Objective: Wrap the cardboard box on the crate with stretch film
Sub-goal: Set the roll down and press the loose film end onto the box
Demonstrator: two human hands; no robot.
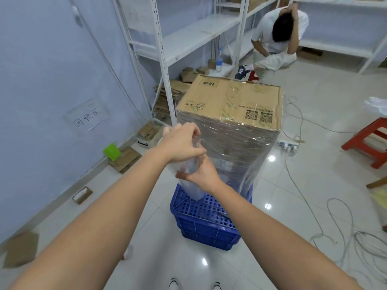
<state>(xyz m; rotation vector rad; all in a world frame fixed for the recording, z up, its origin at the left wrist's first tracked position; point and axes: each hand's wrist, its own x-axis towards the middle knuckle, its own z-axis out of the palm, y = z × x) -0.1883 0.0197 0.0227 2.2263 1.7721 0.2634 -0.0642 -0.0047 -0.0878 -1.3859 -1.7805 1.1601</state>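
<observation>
Cardboard box (232, 97), sides film-covered, upright on blue crate (206, 222). Left hand (182, 143) and right hand (202, 172) both grip stretch film (191, 176) roll, just beside box. Seated person (276, 38), white shelving (188, 38), red stool (368, 141) behind.

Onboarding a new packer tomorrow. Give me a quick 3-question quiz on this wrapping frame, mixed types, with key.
1. True or false: the top of the cardboard box is already covered with film.
2. What do the left hand and right hand hold? A) tape B) stretch film roll C) knife
3. What colour is the crate under the box?

Key: 1 false, only the sides are wrapped; 2 B; 3 blue.
</observation>
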